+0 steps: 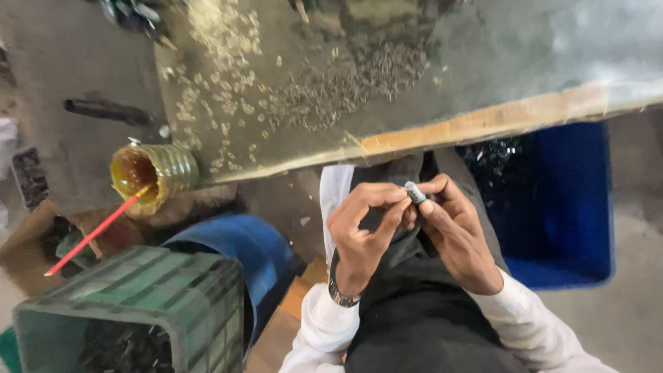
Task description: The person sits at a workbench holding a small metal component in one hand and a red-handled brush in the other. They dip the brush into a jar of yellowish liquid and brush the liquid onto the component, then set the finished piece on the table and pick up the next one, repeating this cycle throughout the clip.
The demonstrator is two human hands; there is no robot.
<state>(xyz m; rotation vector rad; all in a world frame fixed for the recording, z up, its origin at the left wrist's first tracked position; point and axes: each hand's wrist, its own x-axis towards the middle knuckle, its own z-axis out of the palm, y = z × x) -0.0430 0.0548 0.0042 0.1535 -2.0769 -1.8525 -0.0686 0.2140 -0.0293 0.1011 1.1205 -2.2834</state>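
Note:
My left hand (362,231) and my right hand (452,231) meet over my lap, just below the worktable's wooden front edge (476,124). Between the fingertips of both hands is a small grey cylindrical metal part (414,192). My right thumb and forefinger pinch its end, and my left fingers curl against it from the other side. A metal wristband (340,290) sits on my left wrist. White sleeves cover both forearms.
Many small metal pieces (331,90) lie scattered on the worktable. A cut plastic bottle of amber liquid (148,173) with a red stick (90,235) stands at the left. A green crate (138,311), a blue drum (242,249) and a blue bin (566,207) surround me.

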